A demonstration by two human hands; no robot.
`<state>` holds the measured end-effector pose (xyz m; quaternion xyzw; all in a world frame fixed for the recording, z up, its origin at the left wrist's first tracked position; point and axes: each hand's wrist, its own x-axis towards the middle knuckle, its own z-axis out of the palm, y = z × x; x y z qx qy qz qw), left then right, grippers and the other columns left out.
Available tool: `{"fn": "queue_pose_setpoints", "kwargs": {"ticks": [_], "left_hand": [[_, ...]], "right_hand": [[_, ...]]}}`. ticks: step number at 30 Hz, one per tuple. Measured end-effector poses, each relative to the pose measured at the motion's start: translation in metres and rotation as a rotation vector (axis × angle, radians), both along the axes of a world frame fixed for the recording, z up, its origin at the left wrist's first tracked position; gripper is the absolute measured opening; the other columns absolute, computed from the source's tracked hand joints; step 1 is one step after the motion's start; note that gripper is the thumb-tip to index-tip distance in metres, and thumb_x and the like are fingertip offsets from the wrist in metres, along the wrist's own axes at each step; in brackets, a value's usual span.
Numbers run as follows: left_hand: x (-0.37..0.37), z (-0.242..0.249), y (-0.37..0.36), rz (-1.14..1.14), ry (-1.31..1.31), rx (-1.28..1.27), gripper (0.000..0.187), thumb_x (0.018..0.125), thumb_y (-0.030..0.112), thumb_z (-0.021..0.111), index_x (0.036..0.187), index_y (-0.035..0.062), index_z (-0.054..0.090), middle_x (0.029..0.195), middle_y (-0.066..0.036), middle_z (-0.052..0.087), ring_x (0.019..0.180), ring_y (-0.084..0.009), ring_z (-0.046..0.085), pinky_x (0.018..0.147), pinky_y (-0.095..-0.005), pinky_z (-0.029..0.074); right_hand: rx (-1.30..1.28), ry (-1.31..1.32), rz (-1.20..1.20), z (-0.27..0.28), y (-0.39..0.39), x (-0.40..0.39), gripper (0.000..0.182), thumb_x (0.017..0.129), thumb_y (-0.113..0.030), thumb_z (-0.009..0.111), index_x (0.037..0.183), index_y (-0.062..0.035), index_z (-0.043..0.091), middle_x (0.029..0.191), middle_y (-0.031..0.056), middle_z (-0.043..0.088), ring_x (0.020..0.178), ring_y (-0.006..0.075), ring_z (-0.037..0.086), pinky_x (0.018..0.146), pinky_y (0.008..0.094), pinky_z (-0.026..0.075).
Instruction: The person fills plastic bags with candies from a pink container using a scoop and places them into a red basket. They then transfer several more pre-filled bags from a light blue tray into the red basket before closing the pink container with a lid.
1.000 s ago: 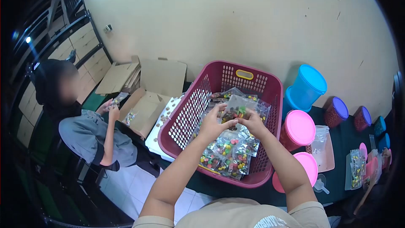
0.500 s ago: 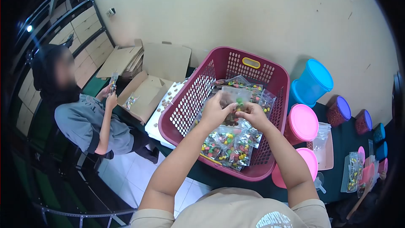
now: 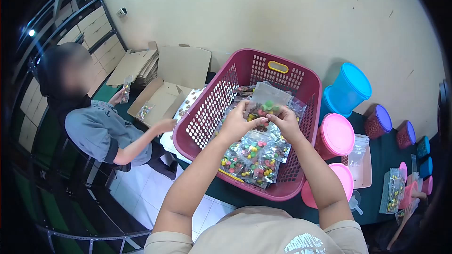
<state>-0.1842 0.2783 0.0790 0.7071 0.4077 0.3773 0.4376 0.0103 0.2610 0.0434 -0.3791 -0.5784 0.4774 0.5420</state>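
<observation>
A clear plastic pouch of colourful candies (image 3: 264,108) is held over the basket between my two hands. My left hand (image 3: 239,123) is closed on its left side, the thumb pressed near the lower edge. On the right side my right hand (image 3: 285,122) pinches it with thumb and fingers. Below them, the maroon laundry basket (image 3: 310,113) holds several similar filled pouches (image 3: 252,160) in a loose pile. Whether the held pouch is sealed cannot be made out.
At left a person holds a small pouch (image 3: 126,89) beside an open cardboard box (image 3: 160,101); their other hand (image 3: 165,126) is at a white sticker sheet (image 3: 188,105). To the right stand blue tubs (image 3: 346,91), pink-lidded tubs (image 3: 337,135) and a tray (image 3: 362,174).
The pouch in my hands has tilted so its candies show more clearly. The co-worker's one hand has left their pouch and moved right to the sticker sheet.
</observation>
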Motion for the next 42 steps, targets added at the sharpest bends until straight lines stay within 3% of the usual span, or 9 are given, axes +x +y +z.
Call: {"fn": "queue_pose_setpoints", "kwargs": {"ticks": [19,23,26,28,29,31,32,34,42], "left_hand": [[-0.001,0.0,-0.001,0.024,0.072,0.07,0.068,0.069,0.042,0.08,0.115,-0.0001,0.052,0.107,-0.016,0.064,0.097,-0.0228,0.064,0.084,-0.0334,0.049],[-0.001,0.001,-0.003,0.02,0.065,0.068,0.062,0.071,0.037,0.079,0.113,-0.0008,0.053,0.104,-0.015,0.065,0.092,-0.0213,0.064,0.081,-0.0327,0.05],[0.001,-0.014,0.006,-0.011,-0.009,0.065,0.05,0.076,0.028,0.077,0.109,-0.002,0.055,0.1,-0.014,0.066,0.086,-0.0189,0.065,0.077,-0.0306,0.051],[0.001,-0.005,0.001,-0.042,-0.081,0.042,0.043,0.078,0.023,0.075,0.107,-0.0026,0.057,0.097,-0.014,0.067,0.083,-0.0175,0.066,0.075,-0.0294,0.051],[0.0,0.001,-0.002,0.012,-0.029,0.059,0.038,0.081,0.017,0.072,0.109,-0.003,0.056,0.097,-0.011,0.067,0.086,-0.0158,0.065,0.076,-0.0283,0.051],[0.0,0.008,-0.005,0.062,0.023,0.077,0.033,0.084,0.01,0.068,0.111,-0.0033,0.055,0.096,-0.009,0.067,0.088,-0.0141,0.064,0.077,-0.0272,0.05],[0.0,0.006,-0.004,0.066,-0.048,0.074,0.033,0.084,0.01,0.068,0.11,-0.0036,0.055,0.095,-0.009,0.067,0.088,-0.0141,0.064,0.076,-0.0273,0.05],[0.001,0.005,-0.004,0.054,-0.168,0.074,0.034,0.083,0.011,0.069,0.11,-0.0042,0.055,0.095,-0.01,0.067,0.085,-0.0135,0.064,0.075,-0.0274,0.05],[0.001,0.01,-0.007,0.061,-0.163,0.056,0.033,0.082,0.01,0.07,0.109,-0.0054,0.056,0.094,-0.01,0.067,0.085,-0.0131,0.064,0.075,-0.0266,0.051]], "right_hand": [[0.033,0.09,-0.001,0.002,-0.001,0.0,0.023,0.086,-0.01,0.066,0.106,0.0005,0.062,0.101,0.0059,0.067,0.092,0.0109,0.061,0.083,0.0272,0.048],[0.039,0.106,0.004,0.003,-0.001,0.0,0.021,0.086,-0.01,0.065,0.104,0.0007,0.063,0.099,0.0057,0.067,0.091,0.0112,0.061,0.083,0.027,0.048],[0.015,0.077,0.046,-0.001,0.001,0.003,0.032,0.086,-0.015,0.067,0.113,0.0001,0.058,0.106,0.0064,0.065,0.094,0.0114,0.06,0.085,0.0273,0.047],[0.081,0.037,-0.039,0.002,-0.002,-0.001,0.071,0.082,-0.036,0.071,0.135,-0.0021,0.039,0.127,0.0137,0.053,0.11,0.0202,0.054,0.088,0.0312,0.046],[0.081,0.037,-0.041,0.002,-0.002,-0.002,0.071,0.082,-0.036,0.071,0.135,-0.0021,0.039,0.127,0.0137,0.053,0.11,0.0202,0.054,0.088,0.0312,0.046],[0.043,0.103,-0.139,0.005,-0.003,-0.006,0.109,0.071,-0.058,0.071,0.147,-0.0067,0.012,0.145,0.019,0.031,0.125,0.0305,0.039,0.093,0.0365,0.044],[-0.035,0.051,-0.072,0.012,-0.005,-0.003,0.123,0.065,-0.067,0.07,0.148,-0.0086,0.002,0.149,0.0209,0.018,0.133,0.037,0.027,0.097,0.0408,0.041],[-0.023,-0.03,-0.061,0.005,-0.002,-0.001,0.122,0.064,-0.064,0.072,0.148,-0.0085,0.002,0.149,0.0211,0.018,0.134,0.0366,0.027,0.099,0.0414,0.041],[0.008,-0.182,0.016,0.0,0.002,-0.001,0.122,0.064,-0.048,0.08,0.148,-0.0095,0.001,0.149,0.0204,0.019,0.136,0.0344,0.024,0.099,0.0423,0.042]]}}
